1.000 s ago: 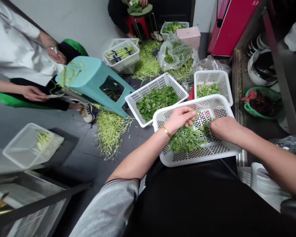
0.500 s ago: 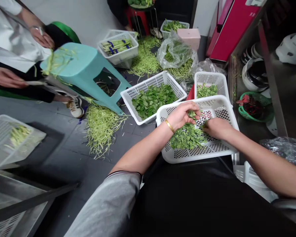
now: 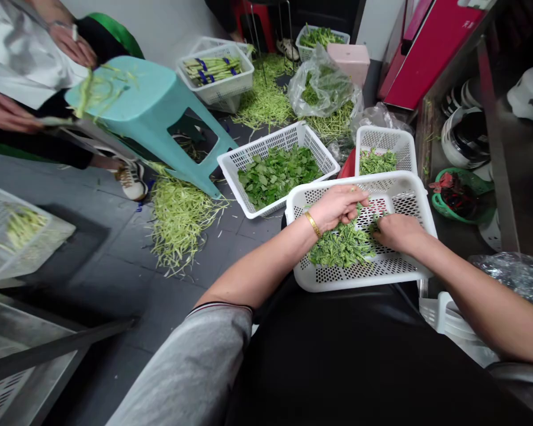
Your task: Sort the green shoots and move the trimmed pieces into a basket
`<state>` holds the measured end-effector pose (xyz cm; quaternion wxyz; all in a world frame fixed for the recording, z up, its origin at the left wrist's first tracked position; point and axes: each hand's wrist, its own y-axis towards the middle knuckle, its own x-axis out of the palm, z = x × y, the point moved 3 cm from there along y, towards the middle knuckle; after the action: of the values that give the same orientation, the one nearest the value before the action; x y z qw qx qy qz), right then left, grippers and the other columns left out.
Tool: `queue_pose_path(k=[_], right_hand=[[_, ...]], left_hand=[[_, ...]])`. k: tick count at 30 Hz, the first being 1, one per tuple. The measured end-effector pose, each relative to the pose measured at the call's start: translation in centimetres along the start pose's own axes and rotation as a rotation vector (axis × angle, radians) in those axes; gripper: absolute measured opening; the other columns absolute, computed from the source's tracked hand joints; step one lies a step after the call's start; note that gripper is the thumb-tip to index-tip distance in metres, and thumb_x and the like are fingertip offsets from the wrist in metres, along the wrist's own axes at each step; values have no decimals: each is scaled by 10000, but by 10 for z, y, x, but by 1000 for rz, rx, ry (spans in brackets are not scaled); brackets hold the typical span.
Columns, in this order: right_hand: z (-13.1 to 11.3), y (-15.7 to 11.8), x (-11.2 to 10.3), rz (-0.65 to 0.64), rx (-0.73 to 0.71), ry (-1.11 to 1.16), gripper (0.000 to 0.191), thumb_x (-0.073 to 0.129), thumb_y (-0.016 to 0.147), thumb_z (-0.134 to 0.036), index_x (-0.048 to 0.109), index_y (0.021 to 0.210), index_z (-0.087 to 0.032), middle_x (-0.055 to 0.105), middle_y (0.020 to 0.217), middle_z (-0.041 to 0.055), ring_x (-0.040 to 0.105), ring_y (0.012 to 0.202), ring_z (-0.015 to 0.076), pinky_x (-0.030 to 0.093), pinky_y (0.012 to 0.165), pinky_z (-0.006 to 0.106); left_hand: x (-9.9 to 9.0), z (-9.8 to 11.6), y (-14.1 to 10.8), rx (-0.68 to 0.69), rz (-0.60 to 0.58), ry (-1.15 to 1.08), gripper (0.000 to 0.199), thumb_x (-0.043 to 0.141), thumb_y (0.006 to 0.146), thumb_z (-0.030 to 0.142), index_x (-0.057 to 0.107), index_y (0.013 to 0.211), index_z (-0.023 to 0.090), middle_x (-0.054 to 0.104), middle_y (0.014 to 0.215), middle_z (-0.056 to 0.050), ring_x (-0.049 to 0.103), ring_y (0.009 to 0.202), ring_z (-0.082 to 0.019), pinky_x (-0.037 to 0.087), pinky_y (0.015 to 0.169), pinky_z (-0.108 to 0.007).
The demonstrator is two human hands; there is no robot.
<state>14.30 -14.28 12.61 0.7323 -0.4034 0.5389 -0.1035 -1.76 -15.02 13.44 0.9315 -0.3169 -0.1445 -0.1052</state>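
A white perforated basket (image 3: 373,275) rests on my lap, with a heap of green leafy sprigs (image 3: 343,245) in its left half. Over that heap is my left hand (image 3: 340,207), a gold bracelet at its wrist, its fingers bent round a small green sprig that partly shows at the fingertips. My right hand (image 3: 395,231) is closed inside the right half of the basket, with a bit of green at its fingertips. Just beyond stands a smaller white basket (image 3: 386,137) holding more green sprigs (image 3: 377,161).
A white basket of leaves (image 3: 282,177) stands on the floor ahead. Left are a teal stool (image 3: 137,89), stem trimmings (image 3: 180,219) and a co-worker's hands (image 3: 73,44). On the right are a metal shelf (image 3: 500,160) and a green colander (image 3: 462,198).
The fingers of my left hand have drawn closer together over the heap. My right hand stays closed in the basket. The whole view has shifted slightly.
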Motion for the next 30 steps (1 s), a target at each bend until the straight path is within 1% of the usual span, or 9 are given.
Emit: queue_pose_path(k=[5,9,12,15,18,21,25,28,30], right_hand=[[19,-13,-17,183,-64,46,330,578,1026,-340,852,1018,-156,844,989,185,799,934,322,495,709,357],[35,-31,-39,408,-173,336,287,630,1036,-421,807,1019,-196,804,835,100,750,776,258,474,684,337],[37,-29,-39,429,-181,413,311,612,1078,-409,821,1084,-178,807,848,112,749,762,254,525,724,350],[27,-15,-23,334,10,78,331,571,1066,-269,856,1059,-102,828,954,227,793,884,339,563,748,404],[9,-1,-8,169,-29,-66,312,564,970,-97,872,1018,-97,837,949,244,810,915,343,588,765,406],[12,3,-12,159,-95,-43,308,568,996,-167,872,1024,-133,842,945,211,803,904,322,580,767,391],[46,-4,-33,177,-166,84,369,646,1053,-400,832,1272,-168,847,1006,141,782,932,288,544,815,363],[58,-10,-37,225,-79,76,389,587,1089,-372,821,1297,-141,837,1080,184,772,977,317,505,807,382],[47,-11,-32,246,-41,35,414,489,1121,-331,829,1250,-133,830,1125,210,769,1002,327,482,795,390]], left_hand=[[3,-3,-3,-17,-50,91,342,756,1061,255,574,779,189,377,446,123,291,347,-9,113,407,-170],[16,-4,-6,52,-96,145,314,801,1029,254,550,847,208,444,510,111,363,382,-16,179,424,-167],[12,0,-2,73,-45,32,297,635,1121,245,533,845,210,418,505,111,334,371,-15,159,425,-164],[0,4,3,22,5,-102,336,528,1116,189,520,780,197,404,505,102,339,352,-20,131,411,-173],[-5,7,2,32,-26,-135,300,485,1016,94,544,733,173,586,605,28,570,445,-63,249,400,-182],[-5,8,-2,58,-91,-104,192,530,900,16,607,787,150,738,754,-27,729,622,-95,372,453,-175],[-6,10,-4,80,-56,-145,169,629,956,14,636,859,152,658,633,40,545,461,-24,276,434,-146],[-7,12,-2,73,-32,-190,288,655,1064,130,603,781,153,497,523,89,376,385,7,194,420,-143],[-7,14,0,82,-21,-208,381,691,1085,230,577,730,154,447,508,96,360,385,8,191,421,-145]])
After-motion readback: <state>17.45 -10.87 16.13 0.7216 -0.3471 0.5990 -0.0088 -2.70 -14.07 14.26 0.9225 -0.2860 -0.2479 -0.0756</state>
